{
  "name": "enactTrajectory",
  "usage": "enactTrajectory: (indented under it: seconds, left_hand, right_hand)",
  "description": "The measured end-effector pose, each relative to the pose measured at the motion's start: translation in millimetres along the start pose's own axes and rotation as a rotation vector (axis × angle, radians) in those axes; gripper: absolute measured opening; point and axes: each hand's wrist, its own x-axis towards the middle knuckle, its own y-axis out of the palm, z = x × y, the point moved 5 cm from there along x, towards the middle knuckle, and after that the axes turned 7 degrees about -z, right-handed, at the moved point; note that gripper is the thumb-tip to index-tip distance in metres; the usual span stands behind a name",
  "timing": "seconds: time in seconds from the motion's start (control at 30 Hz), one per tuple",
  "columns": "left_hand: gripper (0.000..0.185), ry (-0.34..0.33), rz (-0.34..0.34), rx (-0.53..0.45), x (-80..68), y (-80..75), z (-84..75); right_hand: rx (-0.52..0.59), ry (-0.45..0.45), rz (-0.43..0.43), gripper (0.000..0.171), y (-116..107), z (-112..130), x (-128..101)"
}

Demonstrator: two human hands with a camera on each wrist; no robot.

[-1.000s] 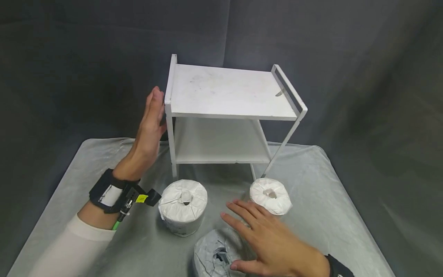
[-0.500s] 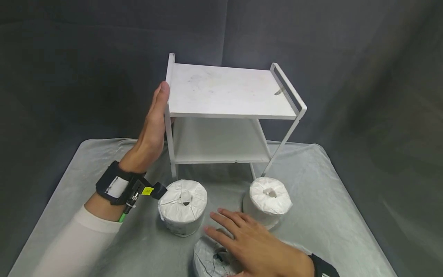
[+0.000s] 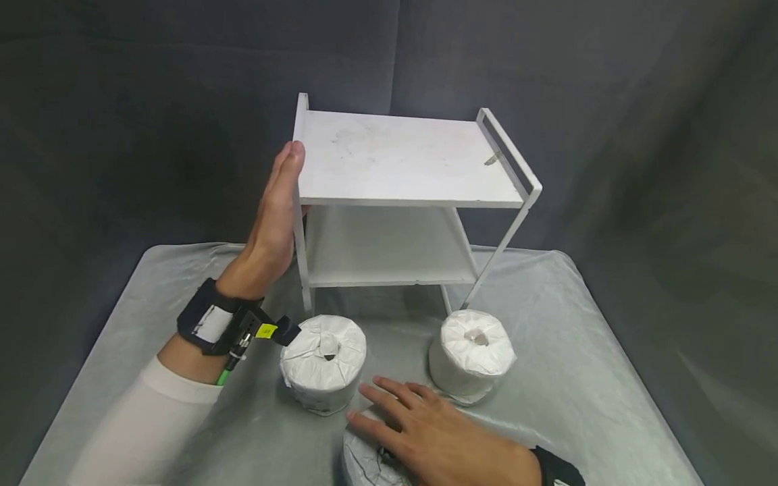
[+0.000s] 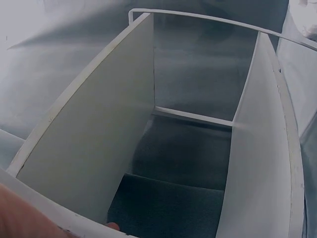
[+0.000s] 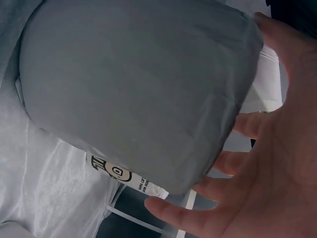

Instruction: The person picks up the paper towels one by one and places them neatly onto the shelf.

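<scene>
A white two-tier shelf (image 3: 395, 158) stands at the back of the table. My left hand (image 3: 275, 216) lies flat against its left side frame, fingers straight, thumb tip by the top corner. The left wrist view looks along the shelf's boards (image 4: 99, 129), with a bit of my left hand (image 4: 20, 218) at the bottom edge. My right hand (image 3: 425, 435) rests with spread fingers on top of a grey-wrapped roll (image 3: 361, 462) at the front edge. From the right wrist, the grey roll (image 5: 129, 84) fills the view and my right hand (image 5: 277, 163) spans its end.
Two white-wrapped rolls stand in front of the shelf, one at the left (image 3: 325, 361) and one at the right (image 3: 471, 351). A pale cloth (image 3: 577, 378) covers the table. Dark fabric hangs behind. A black strap and small camera sit on my left wrist.
My left hand went from just beside the shelf to flat against its side frame. My right hand slid left and back onto the grey roll, uncovering the right white roll.
</scene>
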Motion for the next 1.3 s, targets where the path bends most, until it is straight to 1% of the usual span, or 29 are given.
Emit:
enactTrajectory:
  seconds: [0.27,0.37,0.53,0.63,0.77,0.97,1.13,1.3]
  left_hand:
    - [0.078,0.004,-0.008,-0.026,2.1,1.3,-0.8]
    - [0.077,0.007,-0.011,-0.036,2.2,1.1,-1.0]
    - [0.078,0.015,-0.016,-0.050,2.7,1.3,-1.6]
    - [0.079,0.005,-0.019,-0.066,2.4,1.6,-1.3]
    - [0.078,-0.001,-0.024,-0.081,1.5,1.5,-1.8]
    - [0.078,0.005,-0.027,-0.061,-0.2,-0.5,-3.1]
    - [0.076,0.021,-0.019,-0.079,-0.6,0.0,-2.2]
    - [0.073,0.037,-0.022,-0.080,-1.2,2.0,-0.9]
  right_hand:
    - [0.089,0.018,0.102,0.097,8.1,1.0,-1.5]
    - [0.088,0.002,0.117,0.096,9.7,2.9,-1.1]
    - [0.031,-0.037,0.083,0.094,11.0,6.4,-0.4]
    - [0.046,-0.042,0.095,0.094,12.0,7.7,-0.2]
    - [0.099,-0.038,0.116,0.093,14.4,8.1,0.3]
    - [0.079,-0.054,0.078,0.092,19.9,8.9,1.4]
    - [0.089,-0.061,0.070,0.092,21.6,8.9,0.6]
    - [0.035,-0.075,0.037,0.089,21.3,9.8,-0.2]
